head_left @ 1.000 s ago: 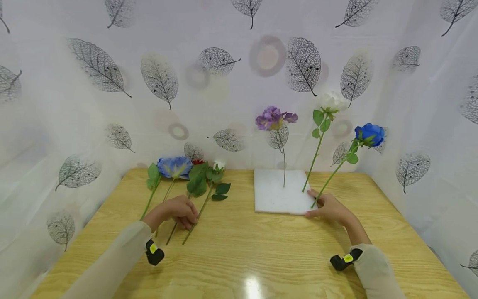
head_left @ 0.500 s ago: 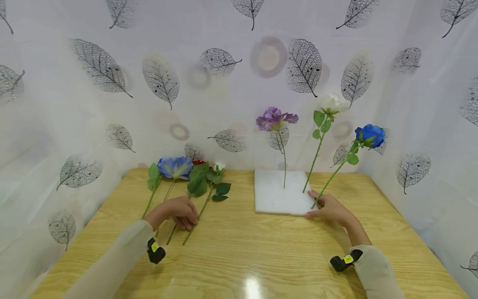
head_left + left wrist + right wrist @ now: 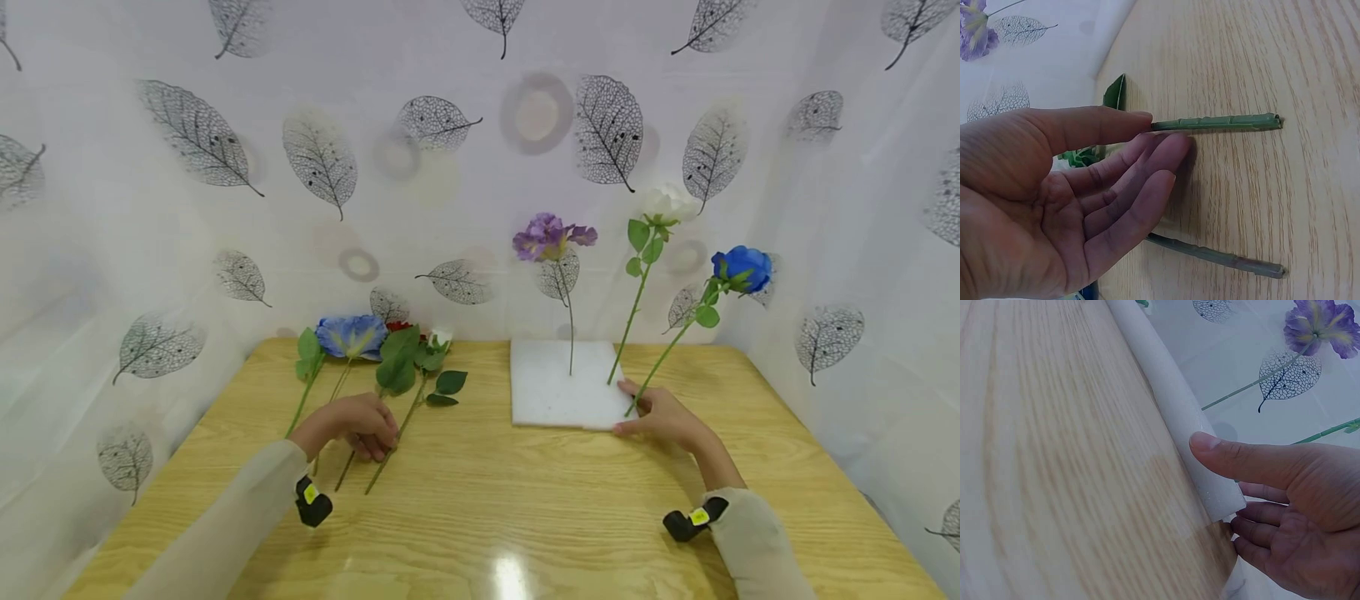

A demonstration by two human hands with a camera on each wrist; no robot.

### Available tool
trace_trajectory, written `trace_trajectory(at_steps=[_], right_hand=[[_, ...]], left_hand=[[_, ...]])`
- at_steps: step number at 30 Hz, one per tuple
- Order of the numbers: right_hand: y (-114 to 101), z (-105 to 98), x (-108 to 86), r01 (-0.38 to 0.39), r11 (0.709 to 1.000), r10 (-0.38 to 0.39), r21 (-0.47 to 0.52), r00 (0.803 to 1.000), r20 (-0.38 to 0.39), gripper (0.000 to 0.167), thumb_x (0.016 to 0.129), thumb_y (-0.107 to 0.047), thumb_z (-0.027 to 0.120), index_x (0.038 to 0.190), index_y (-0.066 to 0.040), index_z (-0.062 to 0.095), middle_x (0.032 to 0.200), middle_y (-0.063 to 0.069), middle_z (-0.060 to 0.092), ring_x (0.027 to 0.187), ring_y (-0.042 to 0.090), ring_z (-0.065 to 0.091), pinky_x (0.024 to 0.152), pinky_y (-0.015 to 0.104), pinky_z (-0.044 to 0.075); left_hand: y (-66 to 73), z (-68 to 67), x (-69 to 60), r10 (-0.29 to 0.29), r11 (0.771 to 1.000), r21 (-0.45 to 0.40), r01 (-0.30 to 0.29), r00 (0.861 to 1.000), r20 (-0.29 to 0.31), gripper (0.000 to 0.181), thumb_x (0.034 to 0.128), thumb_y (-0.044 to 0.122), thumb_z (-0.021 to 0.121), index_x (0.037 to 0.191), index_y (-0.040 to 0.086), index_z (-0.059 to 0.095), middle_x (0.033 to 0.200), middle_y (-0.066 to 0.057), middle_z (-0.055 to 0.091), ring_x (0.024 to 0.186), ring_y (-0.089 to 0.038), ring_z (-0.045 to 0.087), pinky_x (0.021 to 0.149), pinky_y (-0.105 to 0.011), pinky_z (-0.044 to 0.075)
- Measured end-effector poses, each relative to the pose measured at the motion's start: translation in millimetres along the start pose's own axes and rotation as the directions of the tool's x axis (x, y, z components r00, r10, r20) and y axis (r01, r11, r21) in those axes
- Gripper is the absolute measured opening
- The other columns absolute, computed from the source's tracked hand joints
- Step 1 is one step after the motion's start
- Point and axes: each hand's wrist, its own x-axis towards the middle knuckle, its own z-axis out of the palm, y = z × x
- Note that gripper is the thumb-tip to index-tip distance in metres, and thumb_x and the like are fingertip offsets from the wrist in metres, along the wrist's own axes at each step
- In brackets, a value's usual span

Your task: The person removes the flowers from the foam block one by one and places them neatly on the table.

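Note:
My left hand (image 3: 358, 427) pinches the green stem (image 3: 1229, 122) of the small white flower (image 3: 439, 335) between thumb and fingertips, low over the table. A second stem (image 3: 1216, 255) lies below the fingers in the left wrist view. At the right, my right hand (image 3: 666, 418) grips the near right corner of the white foam board (image 3: 551, 402), its thumb (image 3: 1229, 456) on the edge. A purple flower (image 3: 551, 240), a white rose (image 3: 663, 207) and a blue rose (image 3: 742, 269) stand in the board, the two roses tilted to the right.
Left of the board, a light-blue flower (image 3: 351, 337), a red flower (image 3: 397, 327) and another leafy stem (image 3: 303, 392) lie on the wooden table (image 3: 465, 517). A leaf-patterned curtain (image 3: 450, 192) hangs behind and at both sides.
The stem at my left hand has shifted very slightly, its dark leaves moving a little to the right. My right hand keeps its place on the board.

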Motion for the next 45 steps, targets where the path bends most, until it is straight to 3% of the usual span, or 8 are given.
trace_trajectory(at_steps=[5, 11, 15, 19, 23, 27, 36, 45], right_hand=[[-0.4, -0.6, 0.4, 0.002, 1.0, -0.002, -0.005, 1.0, -0.001, 0.093, 0.081, -0.03, 0.088, 0.152, 0.005, 0.039, 0.157, 0.028, 0.035, 0.115, 0.027, 0.044, 0.084, 0.021, 0.036], [0.4, -0.2, 0.8, -0.004, 1.0, 0.004, -0.001, 1.0, 0.004, 0.093, 0.081, -0.031, 0.088, 0.152, 0.004, 0.039, 0.157, 0.026, 0.036, 0.134, 0.031, 0.042, 0.09, 0.014, 0.038], [0.8, 0.5, 1.3, -0.008, 1.0, 0.008, -0.002, 1.0, 0.004, 0.094, 0.08, -0.031, 0.088, 0.153, 0.003, 0.039, 0.157, 0.027, 0.036, 0.137, 0.035, 0.041, 0.102, 0.033, 0.044], [2.1, 1.2, 1.4, -0.012, 1.0, 0.012, 0.013, 1.0, 0.008, 0.094, 0.081, -0.029, 0.088, 0.153, 0.003, 0.038, 0.157, 0.028, 0.034, 0.146, 0.044, 0.034, 0.114, 0.056, 0.039], [2.3, 1.4, 1.1, -0.015, 1.0, 0.015, 0.02, 1.0, 0.009, 0.094, 0.081, -0.029, 0.088, 0.153, 0.003, 0.037, 0.158, 0.029, 0.033, 0.147, 0.048, 0.03, 0.116, 0.061, 0.035], [1.3, 1.0, 0.9, -0.011, 1.0, 0.011, 0.024, 1.0, 0.009, 0.094, 0.081, -0.028, 0.088, 0.153, 0.004, 0.037, 0.158, 0.029, 0.032, 0.148, 0.049, 0.029, 0.117, 0.062, 0.033], [-0.8, -0.7, 1.6, -0.002, 0.999, 0.002, 0.046, 1.0, 0.01, 0.094, 0.081, -0.027, 0.088, 0.153, 0.006, 0.036, 0.158, 0.029, 0.031, 0.15, 0.05, 0.023, 0.12, 0.064, 0.027], [0.7, 0.2, 1.7, -0.006, 0.999, 0.005, 0.045, 1.0, 0.009, 0.094, 0.081, -0.027, 0.088, 0.153, 0.005, 0.036, 0.158, 0.029, 0.033, 0.149, 0.049, 0.025, 0.119, 0.063, 0.029]], left_hand=[[0.2, -1.0, 0.8, 0.005, 1.0, -0.001, -0.005, 1.0, -0.005, 0.013, 0.0916, 0.008, 0.072, 0.104, 0.002, 0.072, 0.082, -0.011, 0.074, 0.067, -0.018, 0.071, 0.066, -0.035, 0.063], [0.2, -2.7, 2.3, 0.009, 1.0, 0.004, -0.009, 1.0, -0.006, 0.016, 0.0918, 0.009, 0.072, 0.106, 0.001, 0.072, 0.085, -0.011, 0.074, 0.069, -0.018, 0.072, 0.068, -0.036, 0.063], [2.7, -4.1, 1.4, 0.013, 1.0, 0.02, -0.013, 1.0, -0.001, 0.017, 0.0924, 0.01, 0.071, 0.106, 0.001, 0.072, 0.087, -0.011, 0.074, 0.07, -0.018, 0.072, 0.07, -0.036, 0.063], [7.3, -6.8, 0.4, 0.027, 0.999, 0.023, -0.027, 1.0, 0.003, 0.016, 0.0942, 0.01, 0.069, 0.104, -0.001, 0.073, 0.086, -0.012, 0.075, 0.07, -0.019, 0.071, 0.07, -0.036, 0.063], [12.0, -11.5, 0.2, 0.085, 0.996, 0.01, -0.084, 0.996, -0.009, 0.02, 0.0955, 0.011, 0.067, 0.107, -0.005, 0.072, 0.087, -0.015, 0.075, 0.068, -0.017, 0.068, 0.068, -0.035, 0.062], [18.5, -16.6, 1.1, 0.151, 0.988, 0.0, -0.152, 0.988, -0.034, 0.03, 0.0963, 0.013, 0.065, 0.117, -0.009, 0.068, 0.101, -0.02, 0.074, 0.079, -0.021, 0.073, 0.077, -0.042, 0.064], [48.4, -20.2, 14.2, 0.234, 0.972, 0.016, -0.234, 0.967, -0.097, 0.037, 0.0994, 0.017, 0.063, 0.127, -0.008, 0.063, 0.115, -0.025, 0.07, 0.095, -0.03, 0.074, 0.088, -0.045, 0.062], [90.3, 4.2, 38.8, 0.28, 0.958, -0.021, -0.287, 0.946, -0.162, 0.035, 0.0999, 0.018, 0.065, 0.128, -0.003, 0.061, 0.116, -0.025, 0.071, 0.104, -0.039, 0.072, 0.091, -0.051, 0.06]])
